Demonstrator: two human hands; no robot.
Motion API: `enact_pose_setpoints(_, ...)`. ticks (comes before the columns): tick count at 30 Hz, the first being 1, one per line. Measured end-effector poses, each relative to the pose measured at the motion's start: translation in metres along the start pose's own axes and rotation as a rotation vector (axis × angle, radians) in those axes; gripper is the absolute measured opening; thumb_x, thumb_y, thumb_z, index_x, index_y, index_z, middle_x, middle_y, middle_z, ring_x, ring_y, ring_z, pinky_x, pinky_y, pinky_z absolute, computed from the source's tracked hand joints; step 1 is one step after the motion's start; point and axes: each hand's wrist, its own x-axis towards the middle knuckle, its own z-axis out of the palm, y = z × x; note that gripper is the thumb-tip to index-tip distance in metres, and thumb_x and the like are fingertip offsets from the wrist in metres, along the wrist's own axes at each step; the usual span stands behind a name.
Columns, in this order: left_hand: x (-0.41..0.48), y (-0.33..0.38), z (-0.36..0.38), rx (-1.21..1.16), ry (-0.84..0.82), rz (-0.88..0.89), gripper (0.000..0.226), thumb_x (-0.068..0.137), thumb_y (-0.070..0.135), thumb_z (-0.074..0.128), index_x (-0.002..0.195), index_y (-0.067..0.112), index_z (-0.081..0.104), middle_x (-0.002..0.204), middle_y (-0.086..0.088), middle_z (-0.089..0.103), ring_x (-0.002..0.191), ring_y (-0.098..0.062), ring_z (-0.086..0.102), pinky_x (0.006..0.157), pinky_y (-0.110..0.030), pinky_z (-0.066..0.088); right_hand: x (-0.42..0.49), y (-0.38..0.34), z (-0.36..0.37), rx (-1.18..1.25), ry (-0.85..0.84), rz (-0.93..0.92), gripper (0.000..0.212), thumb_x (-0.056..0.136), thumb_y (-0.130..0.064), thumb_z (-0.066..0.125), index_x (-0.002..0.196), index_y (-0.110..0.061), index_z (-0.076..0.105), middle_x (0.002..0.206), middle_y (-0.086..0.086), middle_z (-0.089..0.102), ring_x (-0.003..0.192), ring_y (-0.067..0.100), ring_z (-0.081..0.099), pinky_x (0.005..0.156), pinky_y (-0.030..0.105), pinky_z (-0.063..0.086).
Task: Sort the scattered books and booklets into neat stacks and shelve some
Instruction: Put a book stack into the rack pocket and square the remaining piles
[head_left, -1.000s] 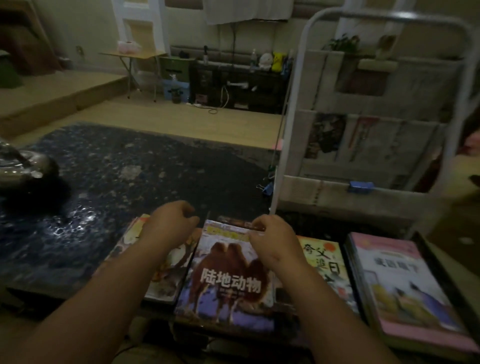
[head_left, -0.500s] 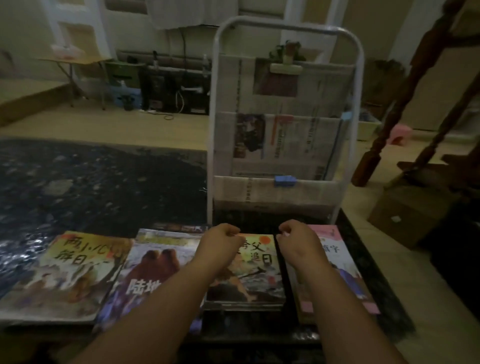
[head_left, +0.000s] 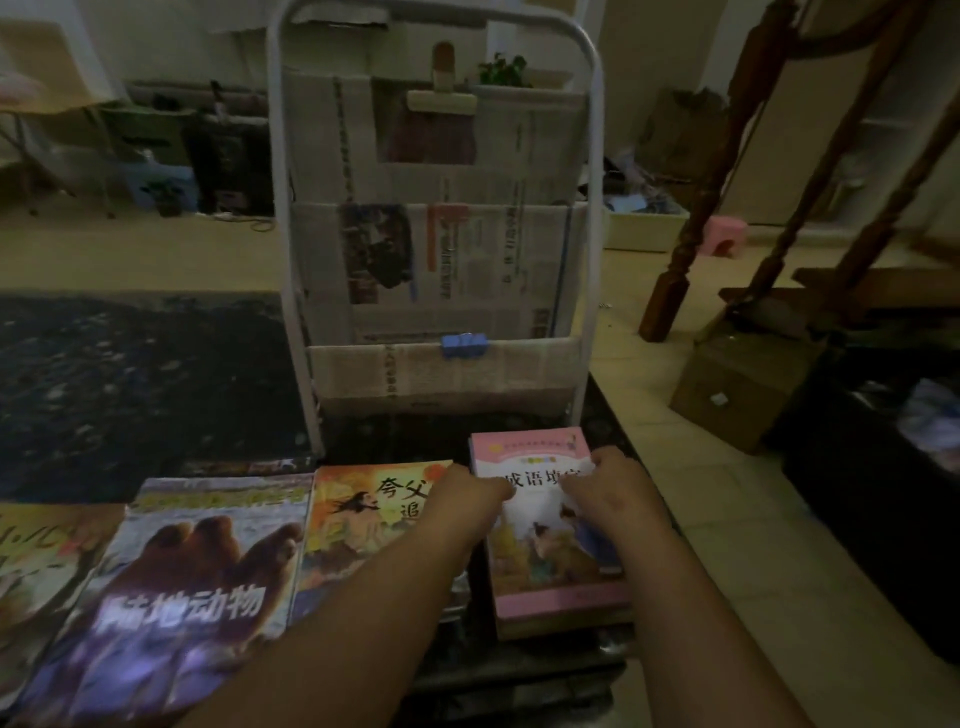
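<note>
The pink book (head_left: 540, 571) lies on the desk (head_left: 130, 389), just before the white rack (head_left: 519, 374). My left hand (head_left: 470, 493) and right hand (head_left: 608, 493) grip its side edges, fingers curled. It seems thin, light and bendy, so I would support the spine.

Both forearms reach forward and converge, bare to the frame's lower edge; the left forearm (head_left: 358, 603) angles up and rightward, the right forearm (head_left: 696, 629) up and leftward; the left hand (head_left: 470, 493) lies knuckles up, its fingers curled under and hidden; the right hand (head_left: 615, 491), just beside it, is also back up, its fingers (head_left: 574, 486) bent downward; whether either hand grips anything cannot be told.
</note>
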Motion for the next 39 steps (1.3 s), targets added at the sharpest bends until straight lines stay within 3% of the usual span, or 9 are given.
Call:
enact_pose_setpoints(6, 0.003, 0.021, 0.018, -0.226, -0.024, -0.152, 0.049, 0.093, 0.016, 0.061, 0.137, 0.003, 0.042, 0.107, -0.013, 0.057, 0.078, -0.019, 0.049, 0.077, -0.034, 0.043, 0.002, 0.007, 0.003, 0.164, -0.168, 0.159, 0.042, 0.087, -0.036, 0.065, 0.113, -0.004, 0.06, 0.09, 0.007, 0.065, 0.072, 0.019, 0.059, 0.055, 0.026, 0.043)
enact_pose_setpoints(9, 0.002, 0.026, 0.017, -0.321, -0.039, -0.162, 0.044, 0.096, 0.01, 0.055, 0.135, -0.001, 0.041, 0.076, -0.007, 0.047, 0.063, -0.021, 0.05, 0.06, -0.035, 0.047, 0.004, 0.008, 0.008, 0.246, -0.154, 0.17, 0.042, 0.091, -0.049, 0.058, 0.095, -0.008, 0.065, 0.081, 0.006, 0.064, 0.074, 0.022, 0.061, 0.065, 0.03, 0.049)
enact_pose_setpoints(13, 0.0, 0.026, 0.014, -0.409, -0.062, -0.178, 0.036, 0.095, 0.01, 0.053, 0.128, -0.002, 0.047, 0.079, -0.013, 0.055, 0.067, -0.026, 0.055, 0.054, -0.034, 0.045, 0.007, 0.012, 0.012, 0.301, -0.115, 0.213, 0.051, 0.089, -0.067, 0.049, 0.075, -0.017, 0.054, 0.08, 0.004, 0.058, 0.081, 0.025, 0.06, 0.08, 0.037, 0.053)
enact_pose_setpoints(18, 0.006, 0.026, 0.013, -0.493, -0.14, -0.198, 0.035, 0.09, 0.017, 0.064, 0.122, 0.003, 0.058, 0.09, -0.019, 0.072, 0.074, -0.034, 0.07, 0.059, -0.04, 0.055, 0.009, 0.013, 0.014, 0.475, -0.164, 0.273, 0.065, 0.082, -0.073, 0.053, 0.099, -0.013, 0.067, 0.096, 0.009, 0.068, 0.086, 0.026, 0.064, 0.082, 0.037, 0.054)
enact_pose_setpoints(21, 0.005, 0.025, 0.014, -0.526, -0.148, -0.131, 0.038, 0.084, 0.007, 0.063, 0.122, 0.001, 0.057, 0.092, -0.022, 0.072, 0.075, -0.037, 0.072, 0.061, -0.042, 0.058, 0.007, 0.006, 0.014, 0.528, -0.142, 0.29, 0.077, 0.078, -0.08, 0.049, 0.103, -0.01, 0.068, 0.098, 0.01, 0.07, 0.086, 0.027, 0.066, 0.081, 0.037, 0.055)
enact_pose_setpoints(23, 0.006, 0.025, 0.011, -0.601, -0.153, -0.057, 0.042, 0.077, -0.001, 0.058, 0.119, 0.001, 0.056, 0.094, -0.023, 0.071, 0.077, -0.038, 0.07, 0.064, -0.043, 0.057, 0.009, 0.0, 0.01, 0.587, -0.067, 0.268, 0.091, 0.073, -0.091, 0.032, 0.097, -0.012, 0.069, 0.094, 0.01, 0.072, 0.084, 0.028, 0.068, 0.083, 0.041, 0.056)
enact_pose_setpoints(26, 0.005, 0.027, 0.008, -0.645, -0.109, 0.13, 0.045, 0.069, -0.01, 0.051, 0.11, 0.006, 0.059, 0.097, -0.02, 0.066, 0.083, -0.039, 0.067, 0.067, -0.046, 0.056, 0.009, -0.008, 0.001, 0.736, 0.136, 0.181, 0.092, 0.08, -0.086, 0.01, 0.095, -0.016, 0.068, 0.084, 0.004, 0.072, 0.078, 0.025, 0.068, 0.07, 0.036, 0.053)
enact_pose_setpoints(31, -0.003, 0.035, 0.002, -0.636, -0.151, 0.32, 0.063, 0.063, -0.025, 0.039, 0.105, 0.016, 0.062, 0.091, -0.01, 0.066, 0.085, -0.032, 0.065, 0.055, -0.035, 0.053, -0.002, -0.015, -0.007, 1.044, 0.266, 0.004, 0.074, 0.089, -0.076, 0.013, 0.093, -0.028, 0.07, 0.092, -0.001, 0.072, 0.09, 0.02, 0.067, 0.083, 0.037, 0.052)
enact_pose_setpoints(39, 0.002, 0.023, 0.007, -0.418, -0.113, 0.45, 0.075, 0.068, -0.029, 0.037, 0.107, 0.032, 0.054, 0.107, -0.005, 0.062, 0.099, -0.023, 0.059, 0.064, -0.033, 0.053, 0.0, -0.015, 0.001, 1.243, 0.304, 0.058, 0.049, 0.101, -0.057, 0.023, 0.089, -0.035, 0.065, 0.091, -0.007, 0.065, 0.084, 0.01, 0.059, 0.065, 0.024, 0.044)
